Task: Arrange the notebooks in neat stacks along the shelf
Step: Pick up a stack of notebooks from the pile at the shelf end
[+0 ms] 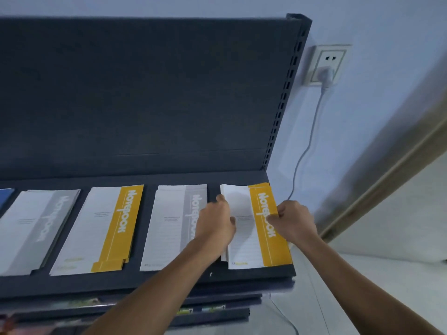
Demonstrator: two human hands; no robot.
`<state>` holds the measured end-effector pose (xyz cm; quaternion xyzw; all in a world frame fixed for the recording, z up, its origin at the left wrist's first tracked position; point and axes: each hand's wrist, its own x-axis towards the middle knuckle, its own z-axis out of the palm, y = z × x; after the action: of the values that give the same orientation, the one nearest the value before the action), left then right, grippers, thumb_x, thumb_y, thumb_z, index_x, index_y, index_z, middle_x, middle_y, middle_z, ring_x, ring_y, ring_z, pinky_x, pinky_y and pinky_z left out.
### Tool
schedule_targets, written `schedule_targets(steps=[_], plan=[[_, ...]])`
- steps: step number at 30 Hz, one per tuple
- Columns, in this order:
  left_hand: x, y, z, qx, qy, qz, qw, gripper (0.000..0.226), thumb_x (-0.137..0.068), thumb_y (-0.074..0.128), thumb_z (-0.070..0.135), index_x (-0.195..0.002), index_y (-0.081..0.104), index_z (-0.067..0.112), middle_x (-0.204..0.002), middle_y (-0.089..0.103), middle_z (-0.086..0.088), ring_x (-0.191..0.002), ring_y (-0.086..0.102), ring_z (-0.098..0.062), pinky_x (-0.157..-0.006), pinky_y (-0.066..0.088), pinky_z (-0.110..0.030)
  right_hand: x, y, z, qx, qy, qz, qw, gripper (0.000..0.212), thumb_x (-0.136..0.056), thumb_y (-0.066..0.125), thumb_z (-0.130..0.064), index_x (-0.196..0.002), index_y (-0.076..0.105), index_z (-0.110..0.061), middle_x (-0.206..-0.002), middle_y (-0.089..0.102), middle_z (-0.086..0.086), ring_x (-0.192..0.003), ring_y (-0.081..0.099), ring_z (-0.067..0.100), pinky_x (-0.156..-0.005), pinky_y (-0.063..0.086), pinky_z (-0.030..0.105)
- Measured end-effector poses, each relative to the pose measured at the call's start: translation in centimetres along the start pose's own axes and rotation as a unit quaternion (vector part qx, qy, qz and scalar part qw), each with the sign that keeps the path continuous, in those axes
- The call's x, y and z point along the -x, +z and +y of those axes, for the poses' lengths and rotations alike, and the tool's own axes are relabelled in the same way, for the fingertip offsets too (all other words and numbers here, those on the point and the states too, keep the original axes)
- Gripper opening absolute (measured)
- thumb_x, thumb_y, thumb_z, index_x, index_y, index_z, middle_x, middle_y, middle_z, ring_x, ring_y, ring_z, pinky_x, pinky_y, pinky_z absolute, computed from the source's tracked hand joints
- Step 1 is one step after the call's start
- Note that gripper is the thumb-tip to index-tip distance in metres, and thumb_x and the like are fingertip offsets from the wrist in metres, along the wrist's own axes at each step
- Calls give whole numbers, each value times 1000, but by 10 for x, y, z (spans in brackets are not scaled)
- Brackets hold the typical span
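Left hand [215, 223] grips left edge, right hand [295, 221] pinches right edge of yellow-and-white paper notebook stack [243, 249], far right on dark blue metal shelf [169, 279]. Squaring step, I'd say. Next: push edges flush, covers look fanned.

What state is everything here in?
Right yellow stack: flat, held by both hands.
Left hand: grips its left edge.
Right hand: pinches its right edge.
Left yellow stack: flat, edges uneven.
Middle grey stack: flat, partly hidden.
Left grey stack: flat, slightly offset.
Plug: in socket.
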<state>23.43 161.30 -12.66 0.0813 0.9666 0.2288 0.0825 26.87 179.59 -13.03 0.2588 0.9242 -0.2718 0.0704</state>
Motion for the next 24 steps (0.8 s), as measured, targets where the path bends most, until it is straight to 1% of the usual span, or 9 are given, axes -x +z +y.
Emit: schedule_targets(steps=[2, 6, 8, 10, 14, 17, 20, 21, 24], plan=[[1, 3, 1, -13, 3, 15, 1000, 35, -95, 66, 19, -123, 48, 8, -106, 64, -10, -95, 66, -27, -76, 59, -38, -2, 2, 2, 3, -8, -2, 1000, 24, -76, 63, -25, -60, 48, -17, -55, 56, 0, -51, 58, 18, -48, 41, 26], [2, 8, 3, -55, 14, 38, 998, 38, -95, 66, 17, -127, 48, 7, -108, 65, -10, -97, 66, -27, -68, 54, -32, -7, 4, 4, 26, -12, 16, 999, 24, -80, 65, -31, -68, 60, -11, -65, 67, 4, -59, 66, 19, -48, 43, 25], [3, 10, 3, -72, 17, 44, 996, 38, -94, 67, 16, -127, 49, 7, -109, 66, -9, -98, 66, -27, -70, 55, -32, -8, 5, 4, 40, -12, 27, 999, 26, -80, 66, -33, -66, 58, -13, -63, 65, 2, -58, 64, 18, -46, 41, 23], [4, 11, 3, -74, 17, 49, 996, 39, -94, 68, 17, -127, 49, 8, -112, 66, -9, -101, 66, -26, -74, 57, -32, -8, 6, 4, 56, -13, 32, 998, 26, -82, 67, -36, -70, 61, -14, -64, 64, -1, -58, 62, 15, -46, 40, 23], [5, 10, 3, -59, 16, 66, 996, 39, -96, 66, 22, -128, 49, 10, -114, 66, -7, -103, 65, -25, -74, 54, -31, -9, 6, 5, 71, -9, 45, 996, 23, -85, 63, -40, -79, 63, -18, -68, 64, -5, -60, 61, 12, -50, 48, 24], [3, 3, 3, -47, 25, 87, 995, 38, -97, 64, 24, -130, 50, 11, -116, 65, -6, -105, 65, -25, -75, 53, -30, -9, 3, 1, 75, -24, 82, 993, 20, -88, 61, -44, -92, 60, -24, -75, 58, -9, -62, 55, 10, -49, 40, 23], [2, -8, -1, -37, 34, 100, 994, 34, -97, 63, 25, -127, 52, 14, -111, 66, -4, -98, 65, -22, -74, 51, -28, -7, 1, -10, 58, -68, 95, 991, 26, -90, 59, -43, -110, 63, -26, -93, 67, -7, -76, 63, 16, -55, 42, 27], [1, -12, -4, -34, 37, 102, 994, 33, -97, 62, 24, -127, 53, 14, -109, 66, -3, -94, 63, -20, -72, 49, -28, -6, 0, -14, 49, -83, 95, 991, 28, -91, 59, -41, -114, 63, -27, -95, 69, -7, -79, 64, 16, -57, 42, 27], [-1, -25, -14, -23, 40, 105, 993, 31, -97, 60, 23, -126, 54, 15, -105, 65, -2, -83, 55, -17, -67, 45, -29, 0, 4, -30, 31, -125, 88, 988, 27, -91, 57, -36, -115, 64, -27, -83, 68, -10, -68, 62, 11, -52, 38, 23]])
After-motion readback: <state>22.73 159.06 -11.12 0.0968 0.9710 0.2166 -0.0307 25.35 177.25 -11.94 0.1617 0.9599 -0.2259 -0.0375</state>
